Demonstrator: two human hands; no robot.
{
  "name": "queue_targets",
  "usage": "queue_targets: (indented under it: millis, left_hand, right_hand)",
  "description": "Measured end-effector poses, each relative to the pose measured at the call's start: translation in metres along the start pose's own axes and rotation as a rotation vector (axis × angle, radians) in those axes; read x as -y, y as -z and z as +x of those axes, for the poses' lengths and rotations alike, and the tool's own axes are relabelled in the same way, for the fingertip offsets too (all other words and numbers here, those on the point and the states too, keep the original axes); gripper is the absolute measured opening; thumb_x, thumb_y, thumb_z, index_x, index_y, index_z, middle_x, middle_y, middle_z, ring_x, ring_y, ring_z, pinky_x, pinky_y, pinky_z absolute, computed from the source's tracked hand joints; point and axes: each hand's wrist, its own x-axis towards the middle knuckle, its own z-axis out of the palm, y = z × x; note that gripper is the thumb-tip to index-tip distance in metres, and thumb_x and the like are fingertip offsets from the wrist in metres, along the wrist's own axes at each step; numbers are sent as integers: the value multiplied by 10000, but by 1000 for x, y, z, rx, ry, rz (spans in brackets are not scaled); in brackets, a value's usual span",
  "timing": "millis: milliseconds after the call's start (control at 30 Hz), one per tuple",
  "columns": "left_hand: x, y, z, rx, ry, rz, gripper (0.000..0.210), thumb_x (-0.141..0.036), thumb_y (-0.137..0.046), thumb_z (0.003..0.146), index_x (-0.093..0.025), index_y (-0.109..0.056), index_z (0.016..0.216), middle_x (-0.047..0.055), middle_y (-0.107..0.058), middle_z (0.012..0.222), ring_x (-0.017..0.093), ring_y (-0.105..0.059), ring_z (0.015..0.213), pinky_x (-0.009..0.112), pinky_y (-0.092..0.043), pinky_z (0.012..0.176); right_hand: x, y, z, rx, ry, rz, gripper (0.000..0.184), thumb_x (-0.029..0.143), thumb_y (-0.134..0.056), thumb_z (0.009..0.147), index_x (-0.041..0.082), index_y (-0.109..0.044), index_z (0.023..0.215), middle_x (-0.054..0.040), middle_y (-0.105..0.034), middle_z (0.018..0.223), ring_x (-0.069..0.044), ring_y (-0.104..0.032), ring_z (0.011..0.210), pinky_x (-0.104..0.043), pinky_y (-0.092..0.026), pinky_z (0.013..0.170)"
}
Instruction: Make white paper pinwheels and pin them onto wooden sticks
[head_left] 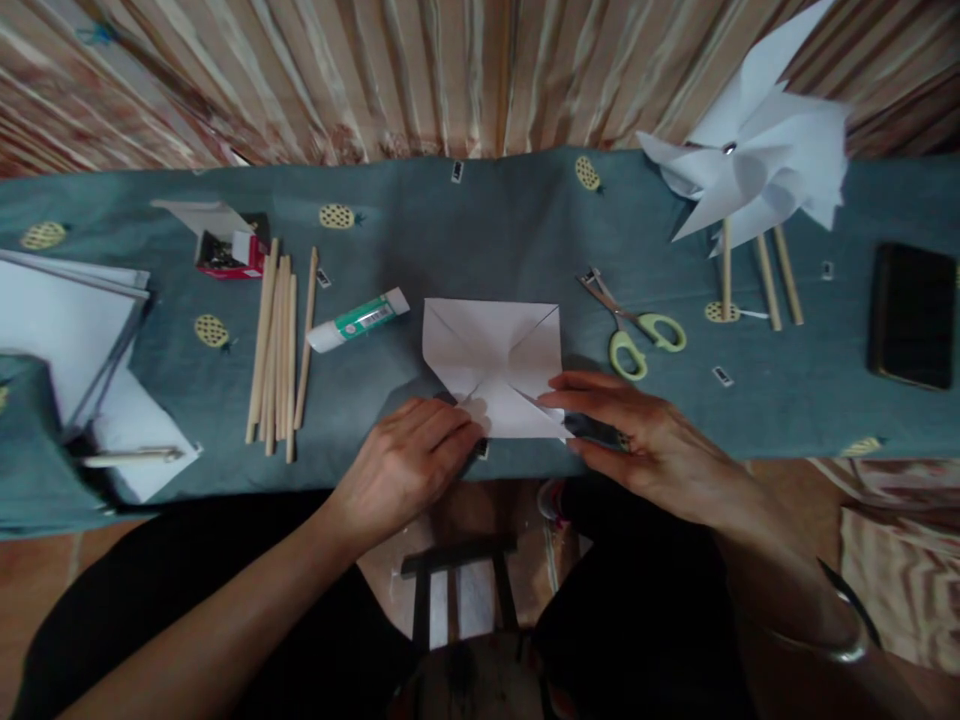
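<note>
Bare forearms (277,575) are reaching toward white paper (495,335), lying near the table (480,240) edge. The left hand (412,450) is resting bunched on its near-left corner — grip indeterminable; the right hand (637,440), thumb and fingers parted, is touching the near-right corner. Scissors (621,314) and glue stick (360,320) are flanking the paper.

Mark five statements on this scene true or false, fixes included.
Left hand and right hand both touch the diagonally cut white paper sheet. True.
Lime-handled metal scissors lie right of the sheet. True.
The right hand grips the scissors. False: they lie on the blue-green patterned tablecloth.
A cylindrical white-and-green glue stick lies between loose wooden dowels and the sheet. True.
The dowels lie right of the scissors. False: they lie left, beside an open red box.
</note>
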Motion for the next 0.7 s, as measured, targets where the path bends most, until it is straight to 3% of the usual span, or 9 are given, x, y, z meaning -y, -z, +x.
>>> queue_targets:
  millis: [233,433,700]
  left_hand:
    - [-3,-5,-4,28,-24,6,132,-102,-540,924,-92,-642,1007,86,-695,912,203,-643,833,330,-547,717]
    - [-6,-4,-3,76,-2,26,159,-122,-520,943,-107,-637,1049,82,-697,937,196,-643,869,331,-557,745]
    - [-9,-6,-4,62,-11,-4,202,-103,-522,924,-80,-613,1103,111,-699,976,217,-661,901,360,-583,790]
  right_hand:
    - [4,-11,5,-81,17,162,149,231,-619,874,249,-755,930,-54,-709,1120,-217,-675,1065,-374,-535,954]
    - [6,-17,13,-83,26,209,189,175,-621,846,260,-741,964,-66,-670,1216,-230,-636,1144,-425,-517,971]
    - [9,-26,27,-158,22,154,125,226,-601,890,238,-724,901,-72,-678,1163,-224,-645,1087,-419,-504,969]
